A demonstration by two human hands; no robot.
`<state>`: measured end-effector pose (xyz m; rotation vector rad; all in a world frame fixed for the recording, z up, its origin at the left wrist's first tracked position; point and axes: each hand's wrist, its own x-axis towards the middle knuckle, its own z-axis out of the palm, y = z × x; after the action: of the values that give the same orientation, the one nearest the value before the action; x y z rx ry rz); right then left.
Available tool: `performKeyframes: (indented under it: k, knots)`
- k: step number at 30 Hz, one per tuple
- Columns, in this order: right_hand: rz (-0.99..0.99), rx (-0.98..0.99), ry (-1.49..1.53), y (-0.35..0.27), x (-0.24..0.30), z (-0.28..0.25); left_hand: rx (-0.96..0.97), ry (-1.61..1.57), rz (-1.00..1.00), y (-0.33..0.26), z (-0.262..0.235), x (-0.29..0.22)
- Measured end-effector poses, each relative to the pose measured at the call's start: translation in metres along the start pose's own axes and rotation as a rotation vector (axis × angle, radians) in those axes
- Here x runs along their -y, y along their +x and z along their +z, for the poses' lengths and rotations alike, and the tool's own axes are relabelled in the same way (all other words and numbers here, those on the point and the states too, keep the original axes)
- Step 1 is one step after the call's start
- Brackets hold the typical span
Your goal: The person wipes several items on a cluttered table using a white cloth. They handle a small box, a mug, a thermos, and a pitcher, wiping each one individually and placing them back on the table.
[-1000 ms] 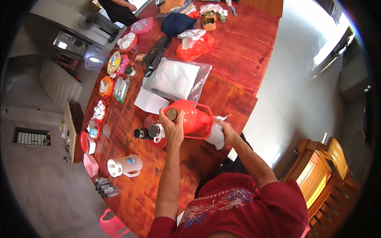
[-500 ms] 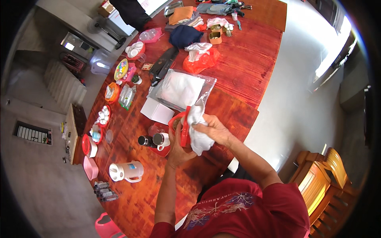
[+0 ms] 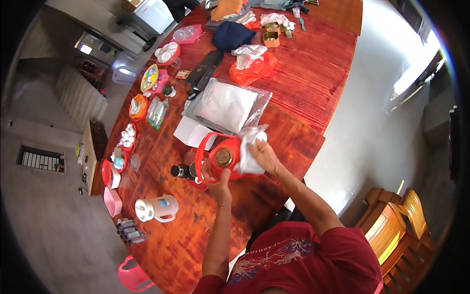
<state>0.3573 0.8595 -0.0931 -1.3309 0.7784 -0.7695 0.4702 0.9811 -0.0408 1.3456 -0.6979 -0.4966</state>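
A red thermos flask (image 3: 233, 146) with a cork stopper (image 3: 224, 157) is tilted so its top faces me, above the near part of the table. Its red carrying handle (image 3: 199, 156) swings out to the left. My left hand (image 3: 220, 183) is closed round the lower left of the flask's top, by the handle. In my right hand (image 3: 264, 155) is a bunched white cloth (image 3: 250, 147), pressed against the flask's right side. Just left of the flask, a dark-bodied bottle (image 3: 180, 171) and a partly hidden mug stand on a red tray.
A white box (image 3: 192, 133) and a plastic-wrapped white bundle (image 3: 226, 105) lie beyond the flask. Nearer left is a white lidded jug (image 3: 156, 208). Bowls and baskets line the left edge of the wooden table (image 3: 313, 98). A wooden chair (image 3: 391, 230) stands at right.
The flask has turned so its cork top shows, and its handle has swung left. My right hand has moved slightly up and right with the cloth; my left hand has shifted with the flask.
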Motion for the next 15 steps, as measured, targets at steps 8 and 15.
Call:
performKeyframes:
  k: [8, 15]
  knots:
    - [0.224, 0.276, 0.05, 0.05, -0.003, -0.013, 0.007, 0.148, -0.131, -0.01, -0.006, 0.037]
    - [0.301, 0.25, -0.152, 0.086, -0.201, -0.013, -0.062, 0.189, -0.303, -0.021, -0.001, 0.042]
